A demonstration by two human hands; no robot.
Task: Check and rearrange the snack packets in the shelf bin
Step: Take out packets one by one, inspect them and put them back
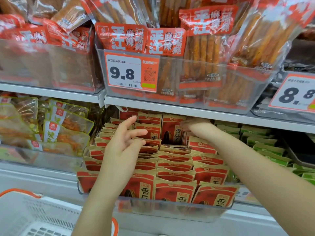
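Now my left hand (pixel 124 142) hovers with fingers spread loosely over the red snack packets (pixel 173 167) standing in the clear shelf bin (pixel 170 210); my right hand (pixel 192 125) reaches the back row, its grip blurred.

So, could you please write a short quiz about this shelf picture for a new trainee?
1. True or false: the left hand grips a packet.
2. Which price stands on the tag above the red packets? A 9.8 B 6.5 C 12.0
3. Fill in: the right hand reaches to the ___ of the clear bin.

Key: 1 false, its fingers are spread above the packets. 2 A. 3 back.
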